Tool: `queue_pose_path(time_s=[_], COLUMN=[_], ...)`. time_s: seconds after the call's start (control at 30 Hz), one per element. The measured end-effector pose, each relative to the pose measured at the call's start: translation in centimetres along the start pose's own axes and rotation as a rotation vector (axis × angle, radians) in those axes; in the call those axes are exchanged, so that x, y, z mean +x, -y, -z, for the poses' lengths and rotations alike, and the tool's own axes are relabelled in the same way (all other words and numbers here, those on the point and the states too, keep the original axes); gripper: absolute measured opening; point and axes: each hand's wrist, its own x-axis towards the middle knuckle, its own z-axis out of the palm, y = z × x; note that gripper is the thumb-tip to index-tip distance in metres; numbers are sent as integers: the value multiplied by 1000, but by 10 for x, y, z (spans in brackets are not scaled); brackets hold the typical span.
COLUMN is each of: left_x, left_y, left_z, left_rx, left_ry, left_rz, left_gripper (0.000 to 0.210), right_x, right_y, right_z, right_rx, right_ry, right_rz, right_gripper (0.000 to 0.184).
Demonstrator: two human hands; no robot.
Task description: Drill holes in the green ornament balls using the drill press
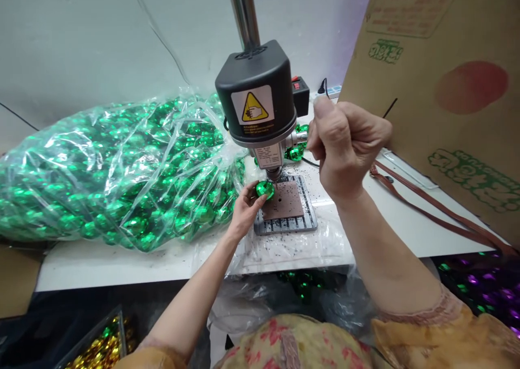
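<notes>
Was lit brightly and evenly over the desk; glared in white streaks on the plastic bag; darkened beneath; stretched toward the edges; softened in the drill press's fine print.

One left hand, one right hand | one green ball in hand | one drill press, carrying one warning label | one big clear bag, its green balls too many to count | one cardboard box at right | one white counter
</notes>
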Motion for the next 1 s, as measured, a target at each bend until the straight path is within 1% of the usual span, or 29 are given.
queue_pose_path(time_s=[0.23, 0.4, 0.5, 0.63, 0.8, 0.9, 1.0], left_x=[2, 3, 2, -1, -9, -12, -13], left_y=[2, 6, 9, 9, 1, -2, -3], left_z=[-10, -14, -14, -14, -20, -26, -30], left_rx=[102, 166, 187, 202, 385, 380, 348], left_ry=[83, 69, 69, 62, 93, 122, 118], left_rz=[-37, -70, -73, -95, -172, -220, -232], left_gripper=[61, 60, 60, 59, 56, 54, 52], right_x=[-2, -2, -1, 6, 18, 18, 12], right_y=[0, 1, 4, 5, -3, -2, 2], right_z=[0, 1, 0, -5, -10, -9, -6], right_rx=[-41, -16, -57, -121, -168, -215, -172], right_ry=[6, 10, 7, 0, 16, 27, 28], right_rz=[21, 12, 5, -51, -23, -42, -32], right_gripper=[45, 45, 47, 50, 55, 54, 51])
